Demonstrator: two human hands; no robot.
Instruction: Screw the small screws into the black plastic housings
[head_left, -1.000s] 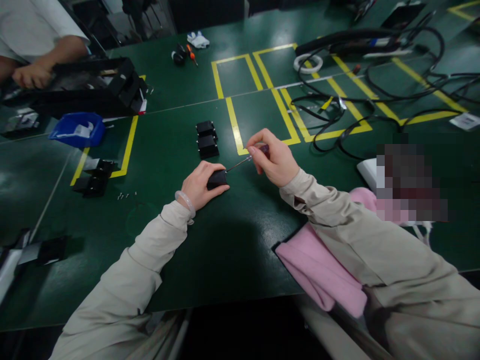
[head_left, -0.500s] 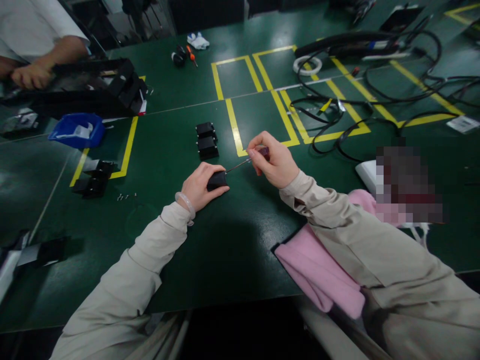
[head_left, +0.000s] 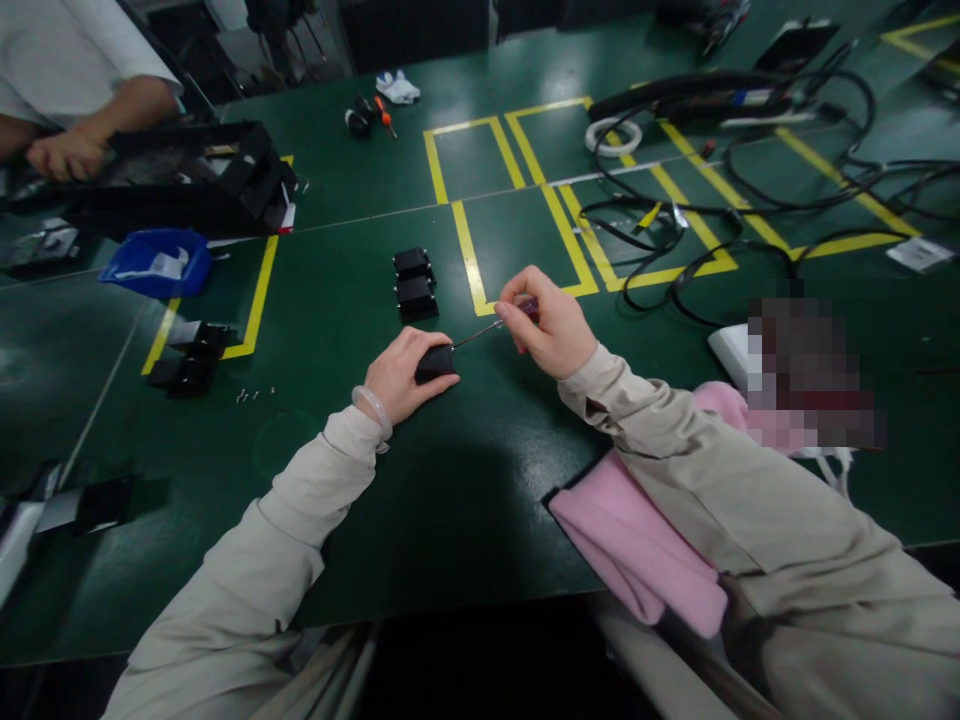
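My left hand is closed round a small black block and steadies it on the green table. In my right hand is a screwdriver, gripped by its dark handle. Its thin shaft slants down to the left, and the tip meets a small screw at the block's right end. Just beyond my left hand, two similar black blocks lie side by side with small screws at their ends. Several loose screws lie to the left of my left wrist.
More black parts and a blue bin stand at left, near a co-worker's hand on a long black housing. Black cables spread at the right. A pink cloth lies by my right forearm.
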